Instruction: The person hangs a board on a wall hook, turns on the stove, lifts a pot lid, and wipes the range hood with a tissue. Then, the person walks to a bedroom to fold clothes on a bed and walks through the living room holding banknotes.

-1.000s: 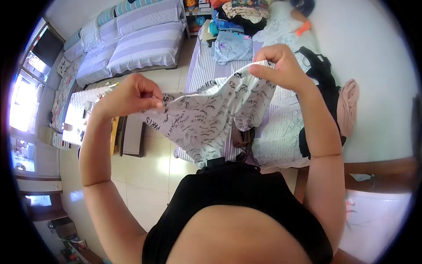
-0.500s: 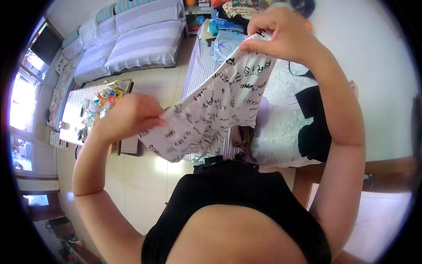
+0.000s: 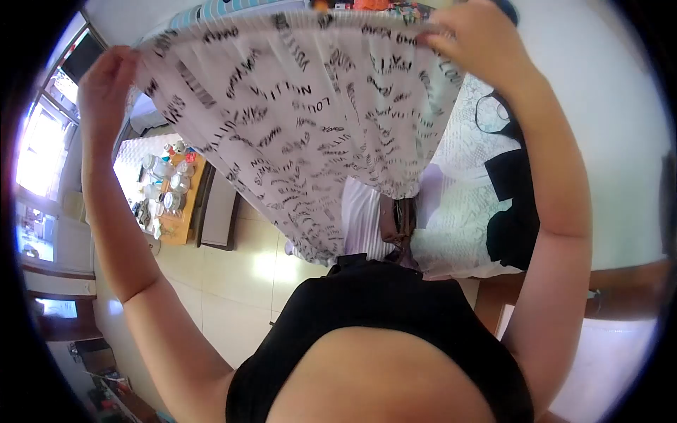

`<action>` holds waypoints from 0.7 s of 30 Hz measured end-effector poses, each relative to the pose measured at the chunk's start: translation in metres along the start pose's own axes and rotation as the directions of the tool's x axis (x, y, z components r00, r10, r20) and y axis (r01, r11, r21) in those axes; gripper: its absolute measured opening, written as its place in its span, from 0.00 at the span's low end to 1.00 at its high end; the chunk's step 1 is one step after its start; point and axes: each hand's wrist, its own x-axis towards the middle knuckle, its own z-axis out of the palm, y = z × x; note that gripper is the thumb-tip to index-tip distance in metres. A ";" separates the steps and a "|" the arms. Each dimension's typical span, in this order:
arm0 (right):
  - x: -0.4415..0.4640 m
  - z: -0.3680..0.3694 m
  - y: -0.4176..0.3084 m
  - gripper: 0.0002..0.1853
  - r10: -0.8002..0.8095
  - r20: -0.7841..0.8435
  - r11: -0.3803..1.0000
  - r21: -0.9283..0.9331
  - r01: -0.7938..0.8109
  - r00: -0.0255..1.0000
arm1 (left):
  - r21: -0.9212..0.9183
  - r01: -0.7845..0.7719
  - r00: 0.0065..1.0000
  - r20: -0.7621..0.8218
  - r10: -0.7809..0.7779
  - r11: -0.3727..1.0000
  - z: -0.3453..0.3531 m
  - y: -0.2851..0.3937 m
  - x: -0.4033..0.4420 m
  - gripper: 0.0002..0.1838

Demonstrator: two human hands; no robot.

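Note:
White pants (image 3: 282,113) printed with black lettering hang spread out in front of me, their gathered waistband stretched across the top. My left hand (image 3: 109,84) pinches the waistband at its left end, fingers closed. At the other end, my right hand (image 3: 479,42) grips the same band between thumb and fingers. Both legs of the pants drop toward my waist, with a gap between them. Much of the bed and the sofa behind is hidden by the cloth.
A bed with a white lace cover (image 3: 458,190) lies on the right, bearing black clothing (image 3: 518,218) and a brown item (image 3: 402,225). To the left stands a low table (image 3: 185,227) with several jars. Tiled floor (image 3: 233,282) shows below it.
My left hand has moved up and far to the left, and my right hand slightly up. The pants went from slanted and bunched to stretched wide and raised.

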 end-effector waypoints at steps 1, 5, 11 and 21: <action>0.010 -0.014 -0.005 0.11 0.035 -0.005 0.999 0.040 -0.035 0.999 | 0.052 -0.006 0.997 -0.078 0.010 0.999 -0.005 -0.001 0.007 0.10; 0.034 -0.051 -0.038 0.05 0.292 0.042 0.688 0.685 -0.240 0.955 | -0.369 -0.050 0.983 -0.180 -0.018 0.928 0.000 0.006 0.020 0.16; 0.056 0.014 -0.098 0.11 0.291 -0.014 0.364 0.926 -0.097 0.956 | -0.724 0.320 0.793 0.558 0.246 0.611 0.086 0.097 -0.023 0.25; -0.188 0.082 -0.002 0.25 0.651 0.124 0.671 0.368 -0.644 0.749 | -0.708 0.410 0.909 0.371 -0.192 0.575 0.228 -0.019 0.093 0.14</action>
